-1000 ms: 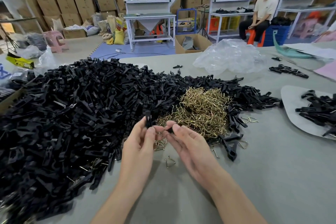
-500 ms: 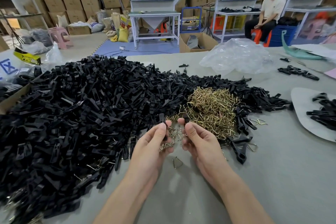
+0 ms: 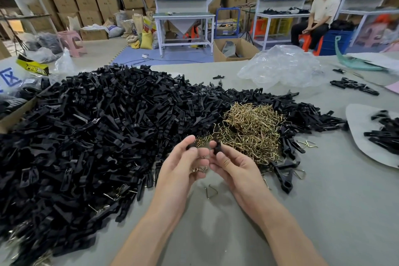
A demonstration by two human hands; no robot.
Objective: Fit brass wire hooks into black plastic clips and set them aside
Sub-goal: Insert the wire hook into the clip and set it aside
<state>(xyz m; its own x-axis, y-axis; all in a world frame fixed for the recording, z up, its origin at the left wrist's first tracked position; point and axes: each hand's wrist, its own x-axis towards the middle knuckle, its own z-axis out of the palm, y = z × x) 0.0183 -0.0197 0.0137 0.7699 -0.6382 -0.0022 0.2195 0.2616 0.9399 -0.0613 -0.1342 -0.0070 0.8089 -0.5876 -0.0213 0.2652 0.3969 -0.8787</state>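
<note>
The clip heap [image 3: 97, 136] covers the left half of the tabletop [image 3: 323, 201]. At its near right edge the left hand [image 3: 181, 166] is curled, thumb and forefinger pinching a black piece [image 3: 190, 147], with a few hooks [image 3: 199, 169] caught under its lower fingers. Just to its right the right hand [image 3: 235, 168], also curled, pinches a clip [image 3: 216, 149] at thumb-tip. The two black parts face each other across a small gap. Whether they are halves of one clip I cannot tell, nor which way its long axis runs.

The fit likely turns on those held hooks: they lie low and left of the clip, nearer the left hand. A loose hook [image 3: 210, 191] lies between the wrists, and the hook pile [image 3: 250, 131] sits just beyond the fingertips. At far right a grey sheet [image 3: 358, 127] carries a few clips. The tabletop is grey and matt. Behind it are cartons and benches.
</note>
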